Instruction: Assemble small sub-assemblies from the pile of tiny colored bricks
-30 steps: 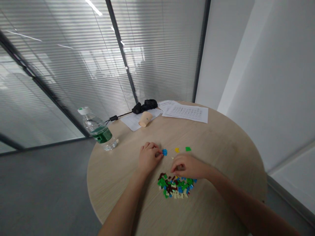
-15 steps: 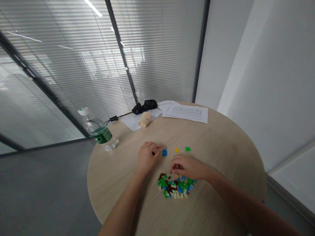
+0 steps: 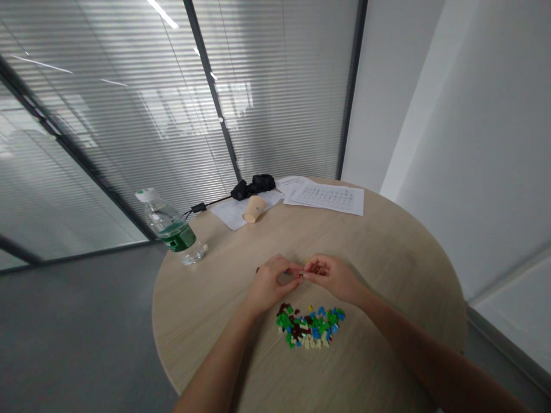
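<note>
So both hands are busy close together over the middle of the desk (image 3: 400,258): left hand (image 3: 267,285) and right hand (image 3: 338,277) have their fingertips nearly meeting, pinched around a tiny piece (image 3: 301,274), which is too small for me to name a shape. I'd call the step in hand close two-handed fingertip work on that piece, and the next move calls for a light, steady pinch and decent alignment between the two hands, since something that small could easily slip or twist. The loose bricks (image 3: 316,331) lie in a flat heap just on the near side of the hands, green, blue, dark brown and cream mixed up. There's a dark bit (image 3: 257,269) just left of the left hand, and a bit of blue peeks out by its fingers. As for writing, no luck: the bottle (image 3: 166,215) on the far left has a green label (image 3: 178,236) with white marks, but I can't make out a brand. The printed sheets (image 3: 327,197) on the far side have rows of dark characters, too small to read. The paper cup (image 3: 253,209) near them, beside a black bundle (image 3: 262,183), has a faint mark, not legible either.
</note>
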The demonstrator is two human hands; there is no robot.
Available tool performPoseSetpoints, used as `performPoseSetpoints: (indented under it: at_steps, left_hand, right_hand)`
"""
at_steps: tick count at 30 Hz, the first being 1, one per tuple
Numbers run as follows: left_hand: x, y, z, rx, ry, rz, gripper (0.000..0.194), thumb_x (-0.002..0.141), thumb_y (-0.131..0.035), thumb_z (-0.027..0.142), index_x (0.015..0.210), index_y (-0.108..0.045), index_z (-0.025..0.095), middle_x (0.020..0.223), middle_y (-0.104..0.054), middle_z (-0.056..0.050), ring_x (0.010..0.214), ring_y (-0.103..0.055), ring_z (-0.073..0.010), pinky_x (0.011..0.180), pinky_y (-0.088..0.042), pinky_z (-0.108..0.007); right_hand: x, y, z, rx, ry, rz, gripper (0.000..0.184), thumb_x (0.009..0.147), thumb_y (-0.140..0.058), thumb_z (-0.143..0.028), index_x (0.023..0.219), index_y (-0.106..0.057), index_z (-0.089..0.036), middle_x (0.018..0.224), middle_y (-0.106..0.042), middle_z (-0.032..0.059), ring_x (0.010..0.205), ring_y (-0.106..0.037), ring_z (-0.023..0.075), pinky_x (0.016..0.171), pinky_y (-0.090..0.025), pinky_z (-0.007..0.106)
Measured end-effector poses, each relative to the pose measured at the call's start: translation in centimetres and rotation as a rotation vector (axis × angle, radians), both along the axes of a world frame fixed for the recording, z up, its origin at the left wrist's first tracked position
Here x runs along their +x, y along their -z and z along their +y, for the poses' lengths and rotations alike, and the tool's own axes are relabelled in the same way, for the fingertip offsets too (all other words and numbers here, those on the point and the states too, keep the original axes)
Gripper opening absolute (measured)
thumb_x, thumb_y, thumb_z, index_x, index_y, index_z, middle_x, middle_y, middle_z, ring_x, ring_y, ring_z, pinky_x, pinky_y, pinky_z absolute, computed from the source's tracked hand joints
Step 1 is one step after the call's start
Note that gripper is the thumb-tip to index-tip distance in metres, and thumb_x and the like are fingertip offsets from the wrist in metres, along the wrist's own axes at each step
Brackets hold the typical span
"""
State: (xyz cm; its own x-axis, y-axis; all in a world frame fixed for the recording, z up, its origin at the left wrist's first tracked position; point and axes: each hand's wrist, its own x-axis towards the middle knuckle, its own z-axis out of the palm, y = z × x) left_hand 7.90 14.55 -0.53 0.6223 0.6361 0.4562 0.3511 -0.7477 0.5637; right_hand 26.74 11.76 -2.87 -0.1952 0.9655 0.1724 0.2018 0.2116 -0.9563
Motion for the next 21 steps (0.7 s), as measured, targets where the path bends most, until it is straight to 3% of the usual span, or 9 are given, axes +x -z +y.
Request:
performPoseSetpoints:
  at_steps: [8,12,16,21]
  left_hand:
    - [-0.5,-0.3,0.4,0.051,-0.033,-0.02,0.01,0.082,-0.059,0.024,0.081,-0.068,0.019,0.074,-0.066,-0.003,0.075,-0.057,-0.0157,0.07,-0.044,-0.027]
    - [-2.6,-0.8,1.6,0.024,-0.282,0.077,0.014,0.083,-0.056,0.025,0.082,-0.068,0.02,0.079,-0.068,-0.004,0.08,-0.058,-0.0176,0.071,-0.044,-0.028]
    - [-4.6,-1.0,2.5,0.0,-0.508,0.303,0.015,0.081,-0.056,0.028,0.077,-0.068,0.02,0.081,-0.068,-0.004,0.085,-0.058,-0.0209,0.074,-0.043,-0.031]
    - [-5.2,-0.8,2.6,-0.031,-0.535,0.383,0.015,0.079,-0.056,0.028,0.076,-0.069,0.021,0.082,-0.068,-0.004,0.085,-0.059,-0.0214,0.074,-0.044,-0.031]
  right_hand:
    - [0.2,0.0,0.2,0.006,0.038,-0.002,0.011,0.074,-0.062,-0.031,0.077,-0.062,-0.02,0.074,-0.065,0.0002,0.068,-0.06,0.014,0.065,-0.046,0.026]
    - [0.6,0.2,0.6,0.001,0.148,-0.037,0.012,0.073,-0.062,-0.03,0.08,-0.063,-0.02,0.075,-0.067,0.0009,0.07,-0.061,0.0147,0.067,-0.047,0.027]
    - [0.6,0.3,0.6,-0.004,0.135,-0.064,0.011,0.073,-0.061,-0.027,0.081,-0.064,-0.02,0.076,-0.068,0.0008,0.071,-0.062,0.0143,0.066,-0.047,0.025]
    - [0.6,0.0,0.3,-0.014,0.119,-0.084,0.012,0.074,-0.06,-0.027,0.082,-0.064,-0.019,0.078,-0.068,0.0015,0.072,-0.063,0.0147,0.068,-0.047,0.026]
